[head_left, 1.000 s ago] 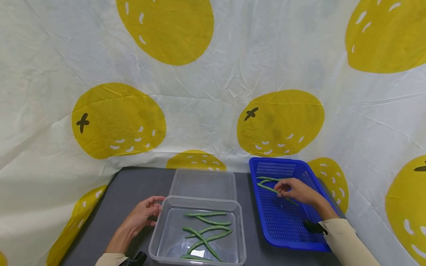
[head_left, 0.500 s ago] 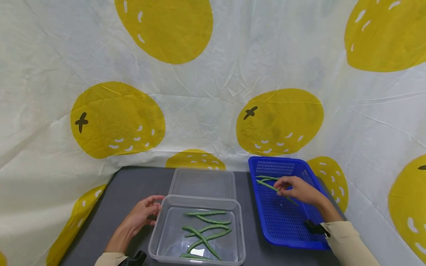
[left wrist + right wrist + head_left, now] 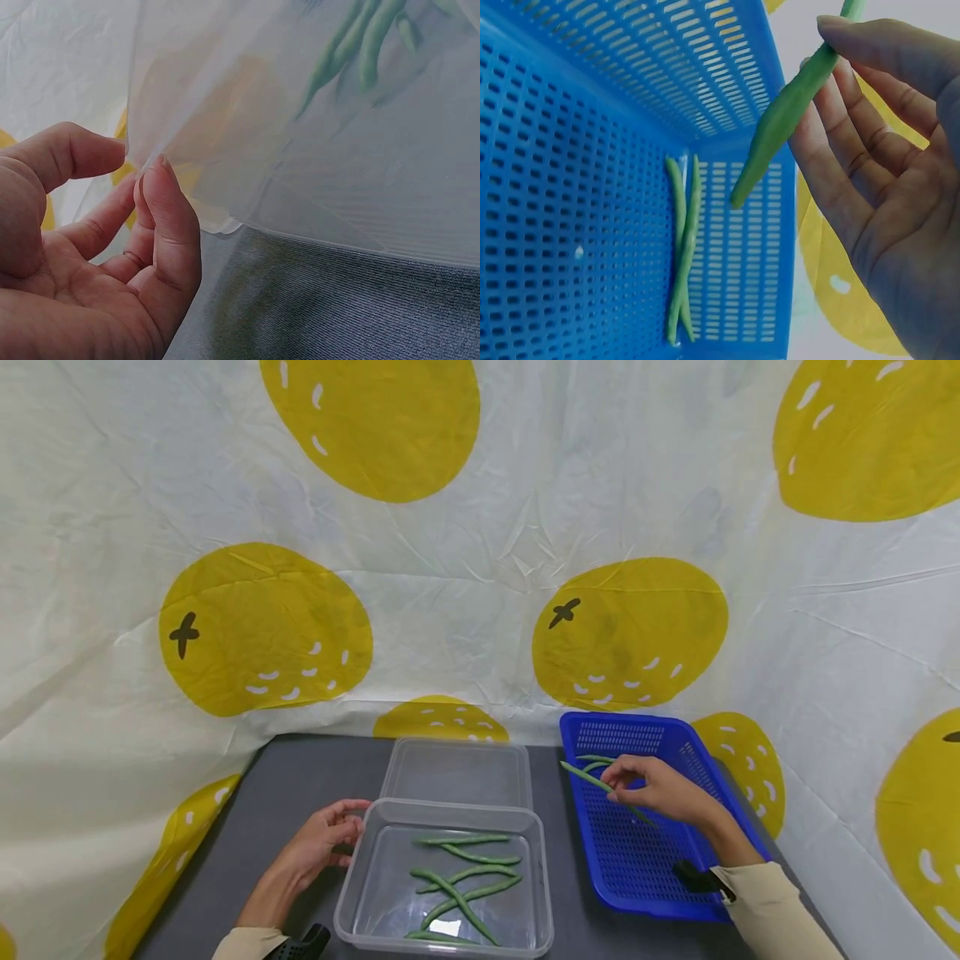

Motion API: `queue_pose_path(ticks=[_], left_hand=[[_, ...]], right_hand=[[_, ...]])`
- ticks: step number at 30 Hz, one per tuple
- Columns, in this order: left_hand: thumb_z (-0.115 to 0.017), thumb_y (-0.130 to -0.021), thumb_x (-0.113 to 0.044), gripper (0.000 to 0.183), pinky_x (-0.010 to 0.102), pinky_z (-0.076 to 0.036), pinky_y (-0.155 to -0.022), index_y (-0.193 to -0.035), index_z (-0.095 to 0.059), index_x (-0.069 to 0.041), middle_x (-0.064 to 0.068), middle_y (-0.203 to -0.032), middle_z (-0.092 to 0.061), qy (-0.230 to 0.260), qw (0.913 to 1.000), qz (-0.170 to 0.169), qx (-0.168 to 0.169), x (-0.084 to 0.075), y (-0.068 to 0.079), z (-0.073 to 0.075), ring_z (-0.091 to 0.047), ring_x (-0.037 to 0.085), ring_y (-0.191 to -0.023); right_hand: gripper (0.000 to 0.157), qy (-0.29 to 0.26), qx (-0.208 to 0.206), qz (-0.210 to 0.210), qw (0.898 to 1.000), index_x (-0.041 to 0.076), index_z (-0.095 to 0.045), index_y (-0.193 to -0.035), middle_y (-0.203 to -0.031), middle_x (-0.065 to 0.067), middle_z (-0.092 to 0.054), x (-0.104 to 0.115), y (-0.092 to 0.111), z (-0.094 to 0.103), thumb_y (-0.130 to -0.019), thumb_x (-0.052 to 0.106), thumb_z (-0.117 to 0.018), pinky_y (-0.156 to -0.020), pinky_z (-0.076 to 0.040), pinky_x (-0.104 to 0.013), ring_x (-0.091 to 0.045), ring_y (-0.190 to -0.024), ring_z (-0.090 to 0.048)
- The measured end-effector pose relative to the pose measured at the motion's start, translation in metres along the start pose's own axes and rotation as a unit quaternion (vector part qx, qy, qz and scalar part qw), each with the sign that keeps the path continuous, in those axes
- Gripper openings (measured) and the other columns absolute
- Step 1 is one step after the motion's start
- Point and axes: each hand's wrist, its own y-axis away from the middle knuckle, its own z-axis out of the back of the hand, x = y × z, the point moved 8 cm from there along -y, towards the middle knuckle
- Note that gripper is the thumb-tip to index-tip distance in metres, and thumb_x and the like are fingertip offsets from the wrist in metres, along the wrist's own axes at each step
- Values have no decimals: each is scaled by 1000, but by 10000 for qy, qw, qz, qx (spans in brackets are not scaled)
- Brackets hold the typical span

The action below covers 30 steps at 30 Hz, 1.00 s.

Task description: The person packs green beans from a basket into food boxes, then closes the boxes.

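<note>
My right hand (image 3: 660,789) pinches a green bean (image 3: 784,116) between thumb and fingers, held above the blue plastic basket (image 3: 622,877). In the right wrist view, two more green beans (image 3: 688,240) lie crossed against the basket's end wall. My left hand (image 3: 318,847) is at the left side of a clear plastic container (image 3: 545,885); its bent fingers touch the outside near the upper corner. Several green beans (image 3: 453,900) lie spread inside that container, some crossing each other. The far end of the held bean is partly hidden by my right hand.
A clear flat lid (image 3: 457,772) lies on the dark grey table (image 3: 322,768) just behind the container. A white cloth (image 3: 450,635) with yellow fruit prints hangs behind and along the sides. The basket stands right of the container, with table between.
The pinched green bean has risen from the other beans in the basket and shifted left with my right hand. My left hand stays at the container.
</note>
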Motion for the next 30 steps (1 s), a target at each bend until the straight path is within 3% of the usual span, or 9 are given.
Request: queue_pose_path(ticks=[10,18,24,30], left_hand=[[-62,-95,-12,52,38,-54,-65,-143,-48,0,7,-99,-64,14,10000,8,12,-2,0,0,-62,22,-86],[-63,-96,-14,52,39,-54,-65,-145,-48,-1,7,-101,-65,-20,10000,56,24,0,0,0,-62,22,-86],[-61,-95,-11,51,38,-54,-64,-144,-48,-1,6,-99,-65,-2,10000,28,38,-1,0,0,-61,21,-85],[-61,-96,-12,51,39,-54,-64,-144,-48,-1,6,-99,-65,2,10000,26,66,-1,1,0,-61,21,-85]], right_hand=[[16,-117,-20,138,9998,13,-69,-110,-96,-3,-70,17,-6,-9,-94,16,-73,-77,-55,-28,-16,-87,-65],[21,-401,195,222,9988,3,-68,-113,-97,-6,-69,32,-13,-20,-95,14,-71,-73,-54,-28,-19,-87,-64],[16,-490,321,452,9973,10,-69,-111,-97,-8,-67,44,-20,-31,-95,12,-71,-70,-54,-28,-20,-86,-63],[19,-608,474,531,9956,10,-69,-113,-97,-9,-66,56,-27,-44,-95,13,-71,-76,-56,-31,-21,-86,-63]])
